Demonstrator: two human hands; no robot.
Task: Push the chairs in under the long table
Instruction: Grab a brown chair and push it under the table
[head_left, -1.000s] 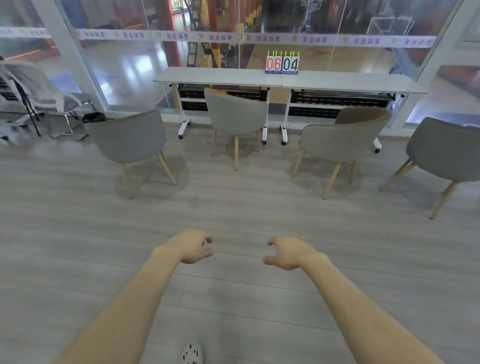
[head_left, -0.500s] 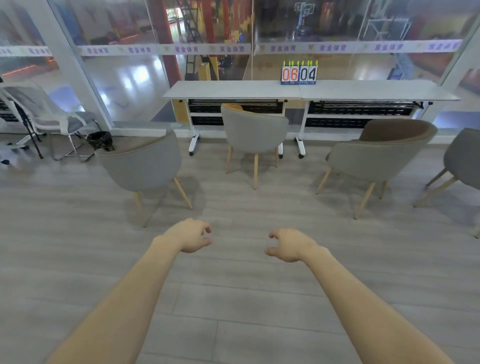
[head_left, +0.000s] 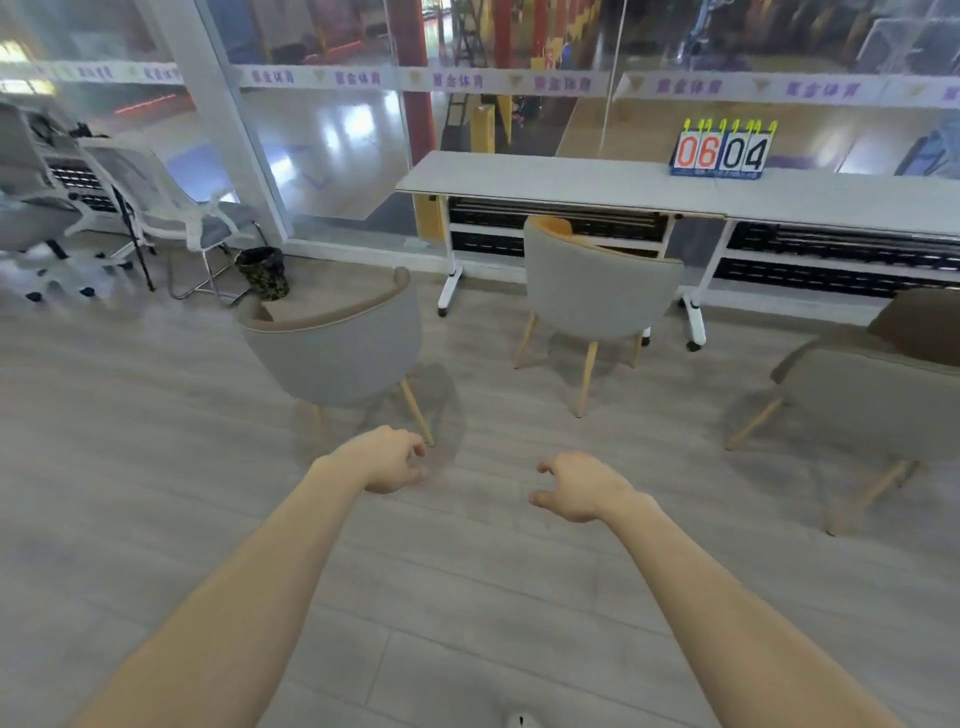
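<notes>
Grey plank floor (head_left: 156, 493), glass wall (head_left: 337, 156) behind, long white tabletop (head_left: 571, 179) running along the glass with a flip scoreboard (head_left: 719, 151) on it reading 06 04. Three grey chairs with wooden legs in view, none tucked in. Left chair (head_left: 337, 348) stands well clear of the tabletop's left end, turned at an angle, back toward the camera. Middle chair (head_left: 597, 291) is closest, front just at the tabletop edge between two table legs, back still out. Right chair (head_left: 878, 395) sits apart from the tabletop, cut off by the frame edge. Left hand (head_left: 389, 460) is out front, empty, fingers loosely curled, just below the left chair's near leg in frame, not touching it. Right hand (head_left: 582, 491) also empty, fingers half-curled, over bare floor. White office chair (head_left: 171, 208) and a small dark bin (head_left: 262, 270) by the glass at far left.
</notes>
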